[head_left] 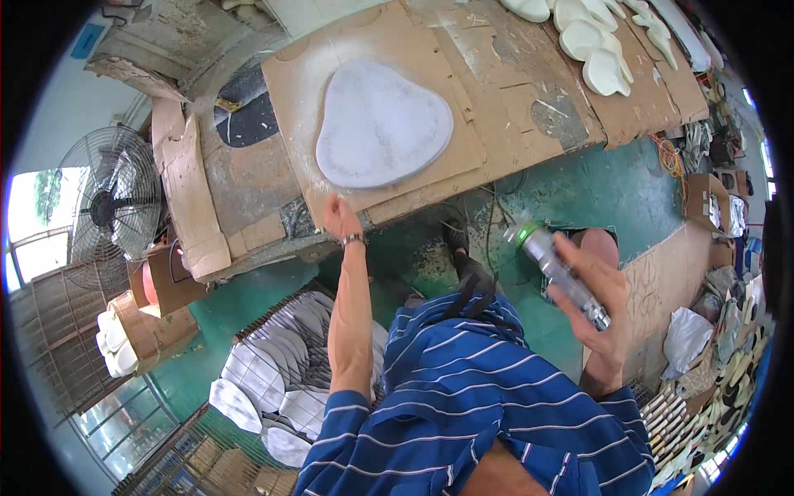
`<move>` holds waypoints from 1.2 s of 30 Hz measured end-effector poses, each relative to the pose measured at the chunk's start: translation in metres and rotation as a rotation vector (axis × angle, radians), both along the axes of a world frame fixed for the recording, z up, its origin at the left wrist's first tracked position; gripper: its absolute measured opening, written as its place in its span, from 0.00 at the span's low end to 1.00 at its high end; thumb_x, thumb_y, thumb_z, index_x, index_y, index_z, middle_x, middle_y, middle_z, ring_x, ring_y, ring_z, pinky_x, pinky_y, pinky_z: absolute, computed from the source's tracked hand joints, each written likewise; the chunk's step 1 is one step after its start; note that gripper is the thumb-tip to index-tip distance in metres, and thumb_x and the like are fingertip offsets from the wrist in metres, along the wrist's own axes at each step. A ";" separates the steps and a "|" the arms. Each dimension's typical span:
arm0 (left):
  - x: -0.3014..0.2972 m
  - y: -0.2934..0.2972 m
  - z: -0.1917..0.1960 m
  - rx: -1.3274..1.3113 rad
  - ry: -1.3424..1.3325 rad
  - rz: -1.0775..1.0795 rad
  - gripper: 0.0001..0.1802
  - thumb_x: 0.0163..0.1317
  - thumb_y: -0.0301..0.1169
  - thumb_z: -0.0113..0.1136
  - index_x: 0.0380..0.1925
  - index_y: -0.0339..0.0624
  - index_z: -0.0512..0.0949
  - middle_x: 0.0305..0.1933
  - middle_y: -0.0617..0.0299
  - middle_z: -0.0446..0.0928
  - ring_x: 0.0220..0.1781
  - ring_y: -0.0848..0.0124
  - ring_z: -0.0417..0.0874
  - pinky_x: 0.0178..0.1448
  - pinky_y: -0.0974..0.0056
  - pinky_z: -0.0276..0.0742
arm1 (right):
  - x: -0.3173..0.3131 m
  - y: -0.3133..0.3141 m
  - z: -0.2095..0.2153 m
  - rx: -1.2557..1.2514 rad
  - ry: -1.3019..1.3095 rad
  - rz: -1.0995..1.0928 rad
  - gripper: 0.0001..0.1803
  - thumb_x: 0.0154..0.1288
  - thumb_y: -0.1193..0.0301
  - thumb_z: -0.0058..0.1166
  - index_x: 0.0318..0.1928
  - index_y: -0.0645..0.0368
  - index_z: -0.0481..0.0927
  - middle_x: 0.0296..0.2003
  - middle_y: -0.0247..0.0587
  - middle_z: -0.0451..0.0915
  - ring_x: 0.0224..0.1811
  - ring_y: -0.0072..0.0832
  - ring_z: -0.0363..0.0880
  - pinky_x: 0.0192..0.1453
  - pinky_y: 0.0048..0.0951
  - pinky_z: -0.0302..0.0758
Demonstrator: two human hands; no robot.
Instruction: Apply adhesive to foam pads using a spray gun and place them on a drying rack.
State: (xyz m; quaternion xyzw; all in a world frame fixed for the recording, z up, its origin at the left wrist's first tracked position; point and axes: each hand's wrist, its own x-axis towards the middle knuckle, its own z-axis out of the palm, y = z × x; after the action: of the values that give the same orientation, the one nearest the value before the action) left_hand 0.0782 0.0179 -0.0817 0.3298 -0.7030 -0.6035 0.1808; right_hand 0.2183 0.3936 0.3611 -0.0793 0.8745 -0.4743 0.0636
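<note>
At the far left I saw a fan (112,207) standing off the bench's left end, with a stack of pale blanks (116,343) below it. A wire rack (285,376) of white blanks stood on the green floor (248,306) under my left arm.

My left hand (337,217) reached up to the near edge of the bench (248,178). Its fingers were loosely curled and held nothing that I could make out; they lay at the near edge of the cardboard sheet (463,140), just below the slab. A watch (353,240) sat on that wrist.

The slab (380,124), a grey rounded-triangle piece, lay flat on the cardboard near the bench's middle, its lower edge close to the near edge and just above my left hand.

My blue striped shirt (488,388) filled the lower centre.

My right hand (597,289) was closed around a metal hand tool (558,269), held tilted over the floor, well apart from the bench. The tool's upper end carried a green part.

Toward the bench's far right corner lay cream blanks (595,41) in an overlapping heap.
</note>
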 end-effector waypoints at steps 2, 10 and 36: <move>-0.021 0.004 0.006 -0.279 -0.041 -0.028 0.16 0.65 0.28 0.63 0.52 0.38 0.84 0.43 0.55 0.85 0.42 0.64 0.85 0.50 0.58 0.80 | 0.002 -0.003 -0.001 0.103 0.073 -0.248 0.31 0.57 0.77 0.69 0.64 0.66 0.80 0.43 0.51 0.86 0.39 0.35 0.85 0.48 0.29 0.77; -0.052 0.008 0.024 -0.533 -0.288 -0.095 0.17 0.56 0.33 0.71 0.47 0.46 0.86 0.39 0.54 0.81 0.43 0.56 0.84 0.51 0.52 0.80 | 0.029 0.016 -0.009 0.034 -0.075 -0.263 0.34 0.55 0.84 0.66 0.66 0.64 0.79 0.41 0.50 0.84 0.40 0.38 0.85 0.47 0.29 0.78; -0.214 0.064 0.259 1.288 0.679 -0.292 0.39 0.45 0.31 0.53 0.64 0.39 0.72 0.67 0.47 0.76 0.70 0.44 0.75 0.73 0.27 0.64 | 0.008 0.005 -0.044 -0.223 -0.072 -0.113 0.30 0.62 0.82 0.66 0.67 0.67 0.77 0.44 0.51 0.86 0.41 0.33 0.88 0.47 0.30 0.81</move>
State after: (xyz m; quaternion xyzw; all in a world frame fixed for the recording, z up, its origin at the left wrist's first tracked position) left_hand -0.1358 0.0818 0.1775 0.0692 -0.1520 -0.9830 0.0769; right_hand 0.2264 0.3988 0.3173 -0.0192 0.8167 -0.5738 0.0590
